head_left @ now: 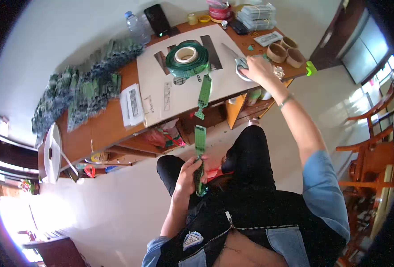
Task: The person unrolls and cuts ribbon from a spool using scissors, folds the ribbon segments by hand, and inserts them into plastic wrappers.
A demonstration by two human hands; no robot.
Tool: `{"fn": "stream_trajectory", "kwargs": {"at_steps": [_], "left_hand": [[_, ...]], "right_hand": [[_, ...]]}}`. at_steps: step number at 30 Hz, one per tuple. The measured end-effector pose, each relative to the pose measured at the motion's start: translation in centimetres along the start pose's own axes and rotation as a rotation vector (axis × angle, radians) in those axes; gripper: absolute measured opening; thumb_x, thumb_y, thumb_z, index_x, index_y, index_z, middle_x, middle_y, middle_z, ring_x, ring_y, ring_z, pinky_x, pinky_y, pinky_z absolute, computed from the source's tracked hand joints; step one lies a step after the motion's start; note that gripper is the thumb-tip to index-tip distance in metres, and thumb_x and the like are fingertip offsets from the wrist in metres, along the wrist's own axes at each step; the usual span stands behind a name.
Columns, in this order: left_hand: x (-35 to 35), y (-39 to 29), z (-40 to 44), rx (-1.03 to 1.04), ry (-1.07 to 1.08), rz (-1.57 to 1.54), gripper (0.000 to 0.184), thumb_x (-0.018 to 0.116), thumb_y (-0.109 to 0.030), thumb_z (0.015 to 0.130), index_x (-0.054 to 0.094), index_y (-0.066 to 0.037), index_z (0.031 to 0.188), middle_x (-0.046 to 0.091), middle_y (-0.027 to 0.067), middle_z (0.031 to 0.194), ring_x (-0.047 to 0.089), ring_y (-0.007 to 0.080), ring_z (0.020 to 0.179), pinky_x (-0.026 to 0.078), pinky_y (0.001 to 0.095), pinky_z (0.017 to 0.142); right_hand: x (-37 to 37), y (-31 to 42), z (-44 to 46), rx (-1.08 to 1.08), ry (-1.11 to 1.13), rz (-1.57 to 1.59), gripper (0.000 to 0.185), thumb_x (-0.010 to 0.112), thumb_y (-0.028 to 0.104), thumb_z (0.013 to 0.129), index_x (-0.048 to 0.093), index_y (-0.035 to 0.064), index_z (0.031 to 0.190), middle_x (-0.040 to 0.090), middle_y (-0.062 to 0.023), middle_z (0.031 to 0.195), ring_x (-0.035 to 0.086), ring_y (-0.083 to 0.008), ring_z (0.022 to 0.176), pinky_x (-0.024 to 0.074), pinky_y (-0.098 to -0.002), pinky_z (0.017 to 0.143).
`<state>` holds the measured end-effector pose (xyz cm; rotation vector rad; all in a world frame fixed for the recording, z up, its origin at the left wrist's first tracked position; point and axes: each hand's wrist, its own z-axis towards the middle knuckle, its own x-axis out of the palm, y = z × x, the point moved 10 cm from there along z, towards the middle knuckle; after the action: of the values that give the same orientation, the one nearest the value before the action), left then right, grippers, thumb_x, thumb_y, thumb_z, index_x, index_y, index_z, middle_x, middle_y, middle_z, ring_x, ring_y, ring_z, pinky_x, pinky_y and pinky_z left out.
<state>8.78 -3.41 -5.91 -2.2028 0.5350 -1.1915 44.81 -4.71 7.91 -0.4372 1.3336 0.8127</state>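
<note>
My left hand (189, 177) is closed around a shiny green printed strip (200, 139) that stands up from my fingers above my lap. Its lower end hangs below the hand. A separate green tail (204, 92) droops over the table's front edge from a green ribbon roll (175, 66) with a white core. Between the tail's end and the held strip there is a gap. Over the right part of the table, my right hand (260, 71) is closed on the handles of a pair of scissors (241, 66), blades pointing to the far left. Its fingertips are partly hidden.
Bundled green strips (92, 89) cover the table's left side. Along the back are a bottle (137, 29), a black phone (157, 20) and wrapped stacks (257, 18). Brown cardboard rings (277, 52) sit at right. A white reel (52, 153) stands at the left end.
</note>
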Motion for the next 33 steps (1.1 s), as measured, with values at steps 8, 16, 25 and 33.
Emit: {"fn": "stream_trajectory", "kwargs": {"at_steps": [8, 16, 25, 33], "left_hand": [[1.7, -1.1, -0.1, 0.074, 0.034, -0.044, 0.025, 0.043, -0.015, 0.091, 0.049, -0.001, 0.111, 0.051, 0.0068, 0.070, 0.047, 0.0153, 0.048, 0.040, 0.0275, 0.047], [2.8, 0.3, -0.7, 0.052, 0.070, -0.045, 0.025, 0.042, -0.013, 0.091, 0.050, -0.003, 0.112, 0.051, 0.0052, 0.071, 0.049, 0.0154, 0.053, 0.041, 0.0270, 0.048], [2.7, 0.9, -0.5, 0.001, 0.080, -0.173, 0.031, 0.042, -0.017, 0.086, 0.049, -0.001, 0.111, 0.057, 0.0084, 0.084, 0.057, 0.0177, 0.062, 0.048, 0.0271, 0.057], [3.6, -0.6, -0.5, 0.129, 0.127, 0.085, 0.026, 0.042, -0.012, 0.090, 0.049, -0.001, 0.112, 0.059, 0.0058, 0.087, 0.058, 0.0140, 0.076, 0.048, 0.0231, 0.066]], "right_hand": [[2.3, 8.3, -8.4, -0.074, 0.326, 0.544, 0.035, 0.063, 0.038, 0.078, 0.060, 0.0042, 0.070, 0.057, -0.0072, 0.062, 0.056, -0.0196, 0.062, 0.0450, -0.0315, 0.056], [9.7, 14.1, -19.5, 0.318, 0.634, 1.575, 0.026, 0.063, 0.032, 0.081, 0.065, 0.0066, 0.076, 0.055, -0.0022, 0.066, 0.054, -0.0133, 0.063, 0.0430, -0.0266, 0.058], [-2.9, 17.0, -27.2, -0.469, -0.271, 0.824, 0.013, 0.070, 0.013, 0.071, 0.065, 0.0056, 0.080, 0.055, -0.0042, 0.081, 0.056, -0.0178, 0.068, 0.0455, -0.0273, 0.057], [-0.7, 17.6, -27.6, -0.407, -0.052, 0.819, 0.022, 0.065, 0.007, 0.074, 0.064, 0.0074, 0.095, 0.057, -0.0099, 0.092, 0.057, -0.0260, 0.080, 0.0463, -0.0312, 0.070]]}}
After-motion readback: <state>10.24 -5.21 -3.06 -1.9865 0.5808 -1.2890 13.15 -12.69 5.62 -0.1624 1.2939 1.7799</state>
